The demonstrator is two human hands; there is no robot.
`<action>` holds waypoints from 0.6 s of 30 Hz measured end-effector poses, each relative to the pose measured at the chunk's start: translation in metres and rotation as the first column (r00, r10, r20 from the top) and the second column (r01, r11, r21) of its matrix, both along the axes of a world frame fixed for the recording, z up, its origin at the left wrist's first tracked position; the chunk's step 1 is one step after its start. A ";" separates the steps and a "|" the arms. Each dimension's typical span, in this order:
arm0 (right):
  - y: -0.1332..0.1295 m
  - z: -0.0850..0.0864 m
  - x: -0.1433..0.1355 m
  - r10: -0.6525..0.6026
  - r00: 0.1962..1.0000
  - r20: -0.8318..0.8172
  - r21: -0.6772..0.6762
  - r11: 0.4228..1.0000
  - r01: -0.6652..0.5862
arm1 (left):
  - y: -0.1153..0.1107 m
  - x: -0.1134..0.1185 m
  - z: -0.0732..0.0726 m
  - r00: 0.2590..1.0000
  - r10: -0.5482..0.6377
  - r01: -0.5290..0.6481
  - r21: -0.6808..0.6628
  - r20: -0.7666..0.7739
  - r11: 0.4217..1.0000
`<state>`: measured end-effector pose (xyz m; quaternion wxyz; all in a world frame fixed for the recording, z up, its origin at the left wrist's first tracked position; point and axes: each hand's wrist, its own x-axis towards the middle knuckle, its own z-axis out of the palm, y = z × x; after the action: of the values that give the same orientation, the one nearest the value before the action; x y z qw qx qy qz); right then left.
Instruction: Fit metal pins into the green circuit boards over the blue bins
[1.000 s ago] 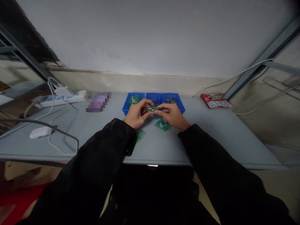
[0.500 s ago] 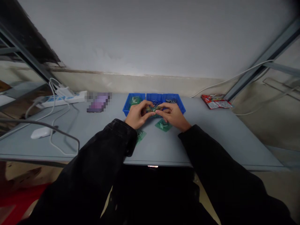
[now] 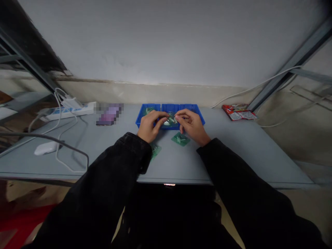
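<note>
Between my hands, in front of the blue bins, is a small green-tinted clear plastic bag (image 3: 170,120) with pale and metal pieces inside. My left hand (image 3: 151,124) pinches its left edge with thumb and fingers. On the other edge, the fingertips of my right hand (image 3: 191,125) are closed. A second green bag (image 3: 181,139) lies on the table below my right hand, with small pieces in it. Another green bag (image 3: 156,151) is partly covered by my left sleeve. The blue bin (image 3: 139,121) at the left contains more green bagging; my hands partly hide the other bins.
On the left of the grey table (image 3: 233,148) are a power strip (image 3: 88,107), a purple-screened phone (image 3: 110,114), a white charging case or mouse-like object (image 3: 46,147) and loose cables. A red packet (image 3: 238,112) lies at the right back. A wall stands behind.
My fingertips have moved slightly apart, and the bag between them now hangs more open to view, its pieces showing. The bags on the table have stayed put.
</note>
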<state>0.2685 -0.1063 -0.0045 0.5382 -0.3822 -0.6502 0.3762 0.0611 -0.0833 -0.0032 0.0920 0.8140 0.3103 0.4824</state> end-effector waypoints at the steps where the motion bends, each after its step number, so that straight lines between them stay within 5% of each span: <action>1: 0.000 0.000 0.000 -0.026 1.000 -0.015 0.005 1.000 0.026 | 0.000 -0.001 0.001 1.000 0.026 -0.027 0.017 0.017 1.000; 9: 0.012 0.000 0.012 -0.297 0.942 -0.160 0.089 0.946 0.313 | 0.015 -0.020 0.009 0.950 0.282 -0.290 0.042 0.136 0.956; 18: 0.002 -0.001 0.004 -0.192 0.981 -0.002 0.097 0.977 0.191 | 0.049 -0.045 -0.005 0.909 0.410 -0.404 -0.085 0.071 0.911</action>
<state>0.2725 -0.1041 -0.0058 0.5875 -0.4178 -0.6296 0.2895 0.0161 -0.0344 -0.0083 0.0304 0.7060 0.4852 0.5150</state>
